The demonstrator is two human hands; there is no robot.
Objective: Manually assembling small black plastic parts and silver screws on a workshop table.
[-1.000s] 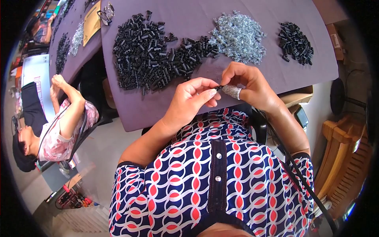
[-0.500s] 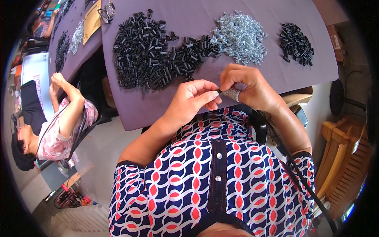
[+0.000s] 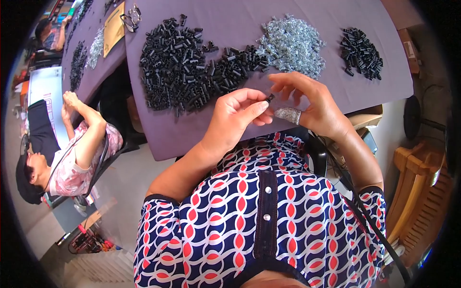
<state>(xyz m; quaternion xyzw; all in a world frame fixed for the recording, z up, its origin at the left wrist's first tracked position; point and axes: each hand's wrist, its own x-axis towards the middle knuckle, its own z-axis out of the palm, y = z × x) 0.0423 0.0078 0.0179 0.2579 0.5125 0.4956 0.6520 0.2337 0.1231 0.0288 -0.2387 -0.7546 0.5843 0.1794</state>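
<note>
My left hand (image 3: 240, 113) pinches a small black plastic piece (image 3: 270, 98) between thumb and fingers, above the table's near edge. Just right of it, my right hand (image 3: 309, 103) is open, its fingers spread apart and nothing seen in them. A greyish-white wrap (image 3: 288, 114) covers the right thumb. Beyond the left hand spreads a large heap of short black tubular parts (image 3: 177, 67). A pile of small shiny silvery pieces (image 3: 292, 43) adjoins it, farther from my right hand.
A smaller pile of black tubes (image 3: 361, 53) lies at the table's right. Eyeglasses (image 3: 130, 20) and a tan envelope (image 3: 114, 30) are at the far left. A seated person (image 3: 81, 149) is at another table on the left. A wooden chair (image 3: 418, 187) stands at the right.
My right fingers have opened and drawn away from the black piece, which stays in my left hand. The left hand has shifted very slightly.
</note>
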